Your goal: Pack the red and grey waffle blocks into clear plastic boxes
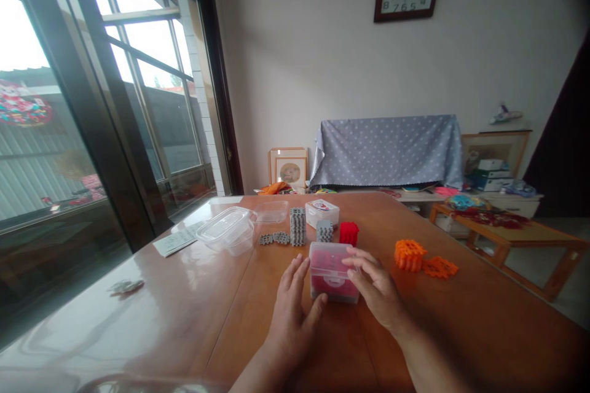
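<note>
A small clear plastic box (334, 288) with pink-red contents stands in front of me on the wooden table, its lid down and its white latch facing me. Along its left side are the stretched fingers of my left hand (292, 316), the thumb apart at the lower front. My right hand (377, 288) reaches the upper right edge of the lid with extended fingers, the thumb at the right side. Neither hand is wrapped round the box. Just behind it stand a grey block of interlocking plastic pieces (324, 231) and a red one (349, 233).
A taller grey stack (298, 227) and loose grey pieces (275, 238) lie farther left. Clear containers (228, 230), a lidded box (322, 214) and a paper sheet (177, 241) are behind. Orange pieces (409, 256) are at right, a small packet (126, 287) at far left.
</note>
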Demonstrator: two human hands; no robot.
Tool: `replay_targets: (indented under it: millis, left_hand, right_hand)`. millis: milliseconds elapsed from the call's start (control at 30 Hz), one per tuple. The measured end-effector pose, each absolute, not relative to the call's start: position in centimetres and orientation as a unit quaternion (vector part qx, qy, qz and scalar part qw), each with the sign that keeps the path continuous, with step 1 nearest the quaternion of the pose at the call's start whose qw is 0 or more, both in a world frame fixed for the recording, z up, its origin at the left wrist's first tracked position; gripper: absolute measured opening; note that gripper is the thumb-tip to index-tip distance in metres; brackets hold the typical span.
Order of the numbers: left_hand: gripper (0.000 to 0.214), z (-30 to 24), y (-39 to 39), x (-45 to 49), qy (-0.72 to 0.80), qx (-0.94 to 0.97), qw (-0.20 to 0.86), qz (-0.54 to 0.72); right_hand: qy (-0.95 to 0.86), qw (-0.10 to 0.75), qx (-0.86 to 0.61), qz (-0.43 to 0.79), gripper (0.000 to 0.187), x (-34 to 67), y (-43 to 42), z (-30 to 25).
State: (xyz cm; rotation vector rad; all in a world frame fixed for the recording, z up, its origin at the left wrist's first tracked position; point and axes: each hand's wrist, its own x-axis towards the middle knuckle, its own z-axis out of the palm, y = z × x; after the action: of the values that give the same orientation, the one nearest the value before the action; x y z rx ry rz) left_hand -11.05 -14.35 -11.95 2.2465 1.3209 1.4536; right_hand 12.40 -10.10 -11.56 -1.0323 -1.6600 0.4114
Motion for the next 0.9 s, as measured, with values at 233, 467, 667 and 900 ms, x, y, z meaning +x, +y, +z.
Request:
replay_targets:
  millis: [233, 467, 667, 900]
  left_hand:
    - [0.060, -12.1, -12.1, -9.8, 0.422, 0.763, 0.078, 0.482]
    - [0.058, -12.7, -12.2, -9.4, 0.413, 0.764, 0.078, 0.490]
    - [0.049, -12.4, -12.0, -9.3, 0.418, 0.759, 0.089, 0.491]
    - [0.047, -12.3, -11.9, -9.2, 0.416, 0.760, 0.101, 0.490]
  right_hand:
    - [-0.735, 0.522, -0.418, 0.111, 0.026, 12.4, -10.8, -11.1]
    - [-0.743, 0.513, -0.419, 0.094, 0.033, 12.1, -11.4, -10.6]
    - [-0.745, 0.508, -0.420, 0.097, 0.033, 12.1, -11.7, -10.6]
    - [-0.740, 0.510, -0.428, 0.094, 0.033, 11.8, -11.8, -10.8]
